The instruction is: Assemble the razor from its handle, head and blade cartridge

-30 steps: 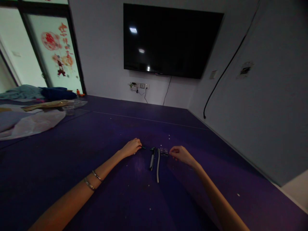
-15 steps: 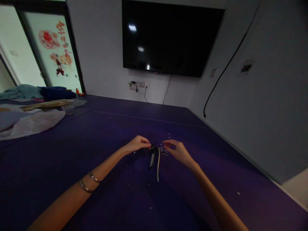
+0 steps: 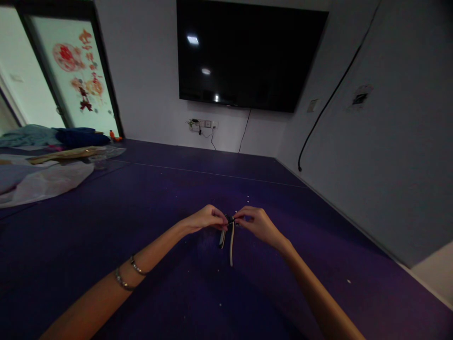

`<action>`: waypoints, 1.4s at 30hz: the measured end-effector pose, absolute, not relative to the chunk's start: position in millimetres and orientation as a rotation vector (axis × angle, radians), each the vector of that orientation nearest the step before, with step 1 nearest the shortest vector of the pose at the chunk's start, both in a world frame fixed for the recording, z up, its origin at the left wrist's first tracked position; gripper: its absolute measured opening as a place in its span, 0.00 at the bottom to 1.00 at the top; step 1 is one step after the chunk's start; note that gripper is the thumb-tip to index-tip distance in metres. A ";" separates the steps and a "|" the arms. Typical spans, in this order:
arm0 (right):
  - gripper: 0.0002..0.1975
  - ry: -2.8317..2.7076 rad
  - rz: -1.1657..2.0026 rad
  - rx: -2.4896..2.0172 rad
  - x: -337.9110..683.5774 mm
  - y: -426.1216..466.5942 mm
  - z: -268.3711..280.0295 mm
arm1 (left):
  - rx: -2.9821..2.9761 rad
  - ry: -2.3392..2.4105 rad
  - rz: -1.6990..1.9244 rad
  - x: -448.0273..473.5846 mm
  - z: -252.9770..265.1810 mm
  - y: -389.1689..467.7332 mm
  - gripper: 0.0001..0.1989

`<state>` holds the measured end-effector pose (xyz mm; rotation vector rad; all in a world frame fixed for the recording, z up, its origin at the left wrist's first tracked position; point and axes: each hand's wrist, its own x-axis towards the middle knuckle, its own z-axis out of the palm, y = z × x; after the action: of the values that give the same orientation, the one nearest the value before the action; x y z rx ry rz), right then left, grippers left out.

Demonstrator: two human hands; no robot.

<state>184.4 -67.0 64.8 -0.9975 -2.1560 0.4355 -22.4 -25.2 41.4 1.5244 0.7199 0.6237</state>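
Observation:
My left hand (image 3: 205, 219) and my right hand (image 3: 255, 222) meet fingertip to fingertip over a small dark part (image 3: 230, 220) on the purple table (image 3: 141, 226). Both hands pinch it from opposite sides. Just below it lie a dark narrow strip (image 3: 222, 237) and a pale thin strip (image 3: 231, 244), side by side and pointing toward me. My left wrist carries two thin bracelets (image 3: 128, 274). The small clear block seen beside the strips is hidden under my right fingers.
A big black screen (image 3: 247, 54) hangs on the far wall above a socket strip (image 3: 202, 123) with cables. Pale sheets and cloth (image 3: 38, 177) pile up at the table's left. A wall (image 3: 382, 141) runs close along the right edge. White specks dot the surface.
Both hands have closed in from either side of the strips and now meet at their top end. My left hand brought the small dark part over from the left.

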 end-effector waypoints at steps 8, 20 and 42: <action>0.11 -1.974 0.697 -1.154 199.4 -52.8 54.8 | 1.669 0.795 0.702 -18.9 42.4 -22.6 0.14; 0.09 -1.643 0.685 -1.464 224.5 -9.7 -4.4 | 2.752 1.012 0.714 20.8 23.4 4.1 0.19; 0.11 -1.740 0.554 -1.502 219.9 -6.2 -21.3 | 2.818 1.087 0.506 48.2 -14.7 22.6 0.18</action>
<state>219.9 -6.2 -21.3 -1.5016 -1.7398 0.5544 48.2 22.6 -14.7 2.8176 1.0872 0.5063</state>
